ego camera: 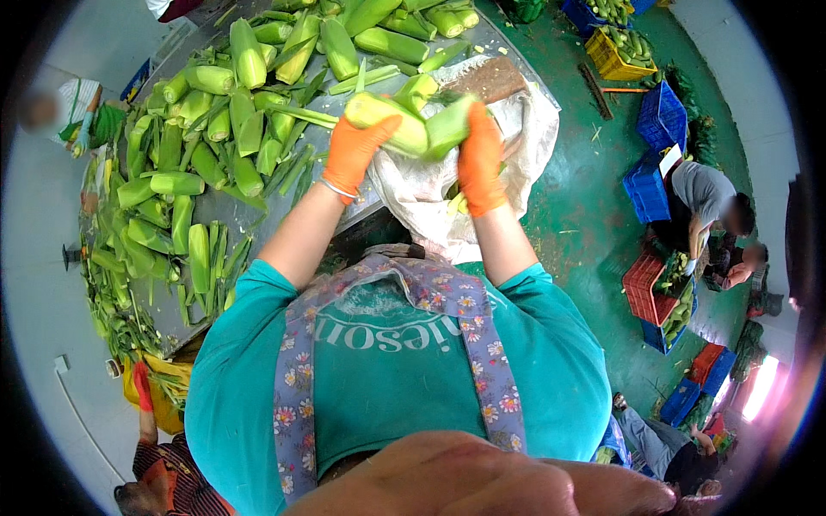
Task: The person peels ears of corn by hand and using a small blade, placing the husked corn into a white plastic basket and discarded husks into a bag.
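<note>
My left hand, in an orange glove, grips a partly husked ear of corn with its thumb across the near side. A thin stalk or leaf trails leftward beside it. My right hand, also gloved in orange, pinches a light-green corn piece against the ear's right end. That piece is blurred, and whether it is husk or another ear I cannot tell. Just beyond both lies another green corn piece. Below my hands a white woven sack drapes over the table edge, with a brown block on it.
Many green ears and loose husk leaves cover the metal table ahead and leftward. Co-workers stand at the left and right. Blue crates, a yellow crate and a red crate stand on the green floor.
</note>
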`<state>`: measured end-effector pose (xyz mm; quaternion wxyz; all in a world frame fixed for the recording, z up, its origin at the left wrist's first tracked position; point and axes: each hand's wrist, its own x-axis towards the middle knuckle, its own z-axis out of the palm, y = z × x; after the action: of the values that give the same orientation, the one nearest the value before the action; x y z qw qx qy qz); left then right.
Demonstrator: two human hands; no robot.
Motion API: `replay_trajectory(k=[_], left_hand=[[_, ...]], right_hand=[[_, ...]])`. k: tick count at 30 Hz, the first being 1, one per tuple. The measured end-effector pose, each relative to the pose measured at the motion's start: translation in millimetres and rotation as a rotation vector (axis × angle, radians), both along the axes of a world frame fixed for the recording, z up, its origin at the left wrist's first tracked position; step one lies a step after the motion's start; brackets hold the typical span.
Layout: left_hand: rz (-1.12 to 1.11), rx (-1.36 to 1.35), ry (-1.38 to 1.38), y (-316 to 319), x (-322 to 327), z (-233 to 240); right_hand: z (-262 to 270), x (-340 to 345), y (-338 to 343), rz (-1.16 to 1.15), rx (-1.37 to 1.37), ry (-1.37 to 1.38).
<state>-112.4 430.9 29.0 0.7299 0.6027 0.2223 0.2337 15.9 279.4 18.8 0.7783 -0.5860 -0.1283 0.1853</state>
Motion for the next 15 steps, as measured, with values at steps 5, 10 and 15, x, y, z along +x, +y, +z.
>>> replay_trajectory(k=[5,10,15], left_hand=[[0.241,-0.58,-0.33,79.0,-30.1,-24.0],[0.063,-0.277,-0.207,55.1,-28.6,6.0],[-0.039,-0.169,-0.105,21.7,-17.1,20.1]], right_hand=[[-74.0,99.2,-86.2,-0.339,0.185,0.212],[-132.4,97.1,-76.8,-0.122,-0.83,-0.308],[-68.5,41.5,-37.3,-0.024,-0.796,-0.78]])
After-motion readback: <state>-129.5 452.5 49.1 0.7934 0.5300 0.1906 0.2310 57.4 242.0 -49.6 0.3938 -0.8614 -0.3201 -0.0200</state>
